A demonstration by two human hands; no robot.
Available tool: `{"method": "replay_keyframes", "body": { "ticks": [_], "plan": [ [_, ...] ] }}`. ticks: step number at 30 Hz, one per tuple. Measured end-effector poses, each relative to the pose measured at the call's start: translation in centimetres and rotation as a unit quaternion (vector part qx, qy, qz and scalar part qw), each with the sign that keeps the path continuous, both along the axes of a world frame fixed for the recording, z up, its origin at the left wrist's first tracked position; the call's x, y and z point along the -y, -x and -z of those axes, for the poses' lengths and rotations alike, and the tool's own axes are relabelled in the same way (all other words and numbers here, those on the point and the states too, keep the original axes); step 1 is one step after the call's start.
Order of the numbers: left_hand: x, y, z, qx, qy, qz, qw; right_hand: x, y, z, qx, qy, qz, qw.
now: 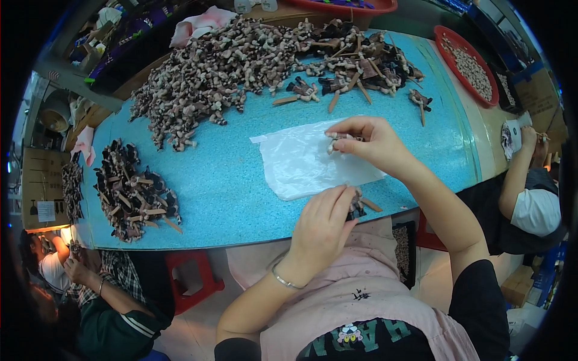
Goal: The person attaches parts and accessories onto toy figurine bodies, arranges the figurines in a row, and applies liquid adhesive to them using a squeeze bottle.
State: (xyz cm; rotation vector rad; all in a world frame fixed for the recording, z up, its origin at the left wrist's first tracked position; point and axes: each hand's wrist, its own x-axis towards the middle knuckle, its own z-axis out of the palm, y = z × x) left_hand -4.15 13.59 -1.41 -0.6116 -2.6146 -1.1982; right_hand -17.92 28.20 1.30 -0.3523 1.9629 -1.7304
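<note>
Clearly, the blue table (211,186) stretches leftward from the white sheet (295,165), its near edge just below it. A heap of figures (198,78) spreads up and left of the sheet. Over it, the right hand (378,144) pinches a small pale figure (332,146); below it, the left hand (319,234) grips a dark figure (357,209) with a wooden stick (371,205).

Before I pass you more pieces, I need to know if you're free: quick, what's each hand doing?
Left hand: closed, holding a dark figure with a stick.
Right hand: closed, pinching a small pale piece.
</note>
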Motion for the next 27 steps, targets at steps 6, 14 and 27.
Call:
{"method": "replay_keyframes", "body": {
  "ticks": [6,14,27],
  "plan": [
    [2.4,-2.2,-0.3,0.052,-0.075,-0.04,0.995,1.4,-0.9,0.9,-0.239,-0.133,-0.019,0.962],
    [2.6,-2.2,-0.6,0.057,-0.134,-0.077,0.986,1.6,-0.9,1.8,-0.418,-0.209,-0.036,0.884],
    [3.3,-2.7,-0.4,0.142,-0.2,-0.091,0.965,0.2,-8.8,-0.6,0.088,0.073,-0.052,0.992]
  ]
}}
